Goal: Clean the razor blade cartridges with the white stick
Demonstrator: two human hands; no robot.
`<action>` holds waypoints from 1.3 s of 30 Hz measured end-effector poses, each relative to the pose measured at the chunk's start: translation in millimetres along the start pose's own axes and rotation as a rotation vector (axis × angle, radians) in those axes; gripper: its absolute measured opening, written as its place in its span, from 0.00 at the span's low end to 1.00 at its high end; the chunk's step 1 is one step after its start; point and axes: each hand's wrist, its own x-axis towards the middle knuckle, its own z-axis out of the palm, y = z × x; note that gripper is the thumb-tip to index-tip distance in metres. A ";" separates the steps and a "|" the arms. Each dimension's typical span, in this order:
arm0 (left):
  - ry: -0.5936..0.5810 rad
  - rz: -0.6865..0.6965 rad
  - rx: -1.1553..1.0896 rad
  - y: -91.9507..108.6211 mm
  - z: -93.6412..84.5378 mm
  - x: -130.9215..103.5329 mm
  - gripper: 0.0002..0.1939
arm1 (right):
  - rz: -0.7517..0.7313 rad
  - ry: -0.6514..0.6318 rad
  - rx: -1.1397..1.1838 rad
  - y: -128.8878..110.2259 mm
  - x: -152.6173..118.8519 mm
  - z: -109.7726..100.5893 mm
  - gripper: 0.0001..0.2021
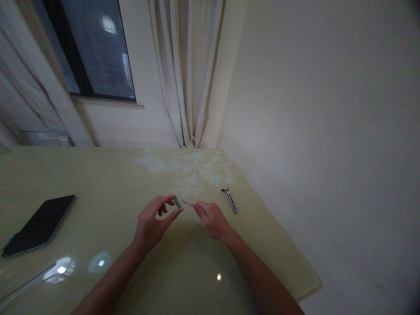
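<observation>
So my left hand (152, 223) has a small razor head (177, 202) pinched between thumb and fingertips, just above the table (183, 271). Right hand (211, 218) has its fingers closed round a thin pale stick (188, 203), tip near it. Razor (229, 201) lies farther right.

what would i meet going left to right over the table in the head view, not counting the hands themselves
black flat slab, small green-faced piece in the left hand, thin pale tool in the right hand, razor
</observation>
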 end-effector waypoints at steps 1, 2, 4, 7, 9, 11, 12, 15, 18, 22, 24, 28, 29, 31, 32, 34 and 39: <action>-0.001 0.007 -0.001 0.2 0.1 0.3 0.15 | -0.010 -0.007 0.023 -0.2 -0.2 -0.1 0.25; -0.004 0.012 -0.004 0.3 0.2 0.4 0.15 | -0.025 -0.020 0.045 -0.5 -0.3 -0.1 0.25; -0.006 0.015 -0.012 0.4 0.4 0.6 0.15 | -0.044 -0.046 0.057 -1.5 -0.5 -0.1 0.25; 0.002 -0.002 -0.011 0.3 0.8 0.3 0.15 | -0.015 -0.016 0.034 -2.3 -0.2 -0.4 0.25; 0.000 -0.005 -0.009 0.0 1.1 -0.2 0.15 | -0.006 -0.011 0.044 -2.3 0.0 -0.2 0.26; -0.013 -0.002 -0.013 -0.3 1.3 -0.9 0.15 | -0.024 -0.035 0.063 -2.3 0.1 0.4 0.26; -0.018 -0.001 -0.015 -0.5 1.4 -1.2 0.15 | -0.035 -0.049 0.065 -2.3 0.2 0.7 0.26; -0.017 0.001 -0.014 -0.8 1.6 -1.8 0.15 | -0.024 -0.035 0.047 -2.3 0.4 0.5 0.27; -0.010 0.001 -0.016 -0.9 2.0 -2.0 0.15 | -0.007 -0.023 0.057 -2.8 0.1 -0.2 0.28; -0.017 0.004 -0.011 -0.1 2.2 -1.9 0.15 | -0.043 -0.057 0.087 -3.3 -0.2 0.3 0.27; -0.017 0.003 -0.013 0.7 2.2 -1.9 0.15 | -0.028 -0.023 0.077 -2.5 0.2 0.5 0.27; -0.014 0.013 -0.019 2.1 1.9 -1.9 0.15 | -0.021 -0.021 0.115 -1.5 0.7 0.2 0.27; -0.012 0.020 -0.020 2.4 1.8 -2.0 0.15 | -0.033 -0.038 0.120 -1.7 0.8 0.1 0.27; -0.010 0.026 -0.020 2.9 1.9 -2.1 0.15 | -0.040 -0.045 0.111 -2.4 0.9 -0.3 0.27; -0.010 0.023 -0.019 3.1 2.1 -2.2 0.15 | -0.031 -0.028 0.107 -2.8 1.0 -0.5 0.28; -0.015 0.018 -0.022 3.5 3.0 -2.5 0.16 | -0.015 0.010 0.132 -3.6 1.2 -0.5 0.28; -0.033 0.026 -0.049 2.5 6.6 -4.8 0.17 | -0.039 -0.022 0.139 -3.6 1.5 2.6 0.27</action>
